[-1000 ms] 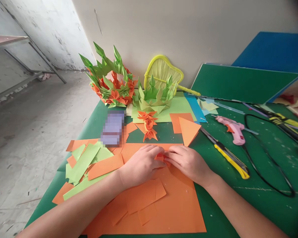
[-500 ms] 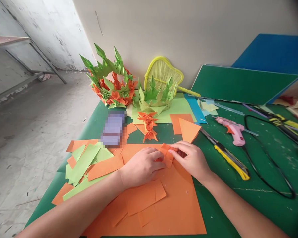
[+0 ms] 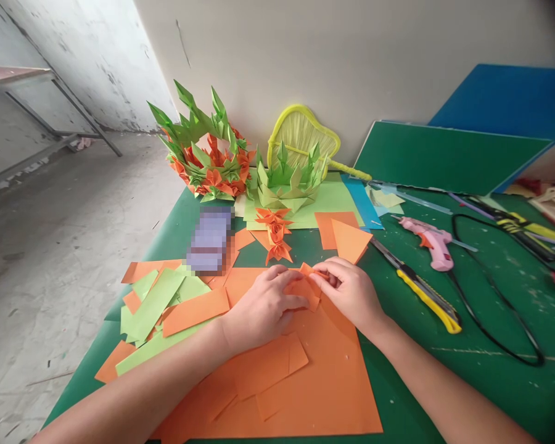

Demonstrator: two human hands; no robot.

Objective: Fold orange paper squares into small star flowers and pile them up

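Against the pale wall [image 3: 305,55], a green board [image 3: 448,157] and a blue board [image 3: 504,98] are leaning at the back of the green table [image 3: 411,382], perhaps so that they are taking less space. Over the upper part of a large orange sheet [image 3: 333,382], the person is working with a small folded orange paper [image 3: 313,297], which is lying between the two hands. The right hand [image 3: 351,293] is pinching its right side between thumb and fingers, I think because such a small piece is needing a fine grip. The left hand [image 3: 261,308] is reaching over from the other side, its thumb and forefinger spread apart around the near edge; it is probably steadying the paper, but how firmly it is pressing I cannot tell.

Cut scraps [image 3: 155,302] are gathering at the left, seemingly to leave the middle free. Orange paper flowers [image 3: 277,234] are resting just beyond the sheet, in front of a green paper crown [image 3: 287,196], while a bigger orange-and-green crown [image 3: 215,179] is standing behind, to the left. A yellow cutter [image 3: 420,296] and a pink glue gun [image 3: 437,243] are lying near the right hand, likely for easy reach.
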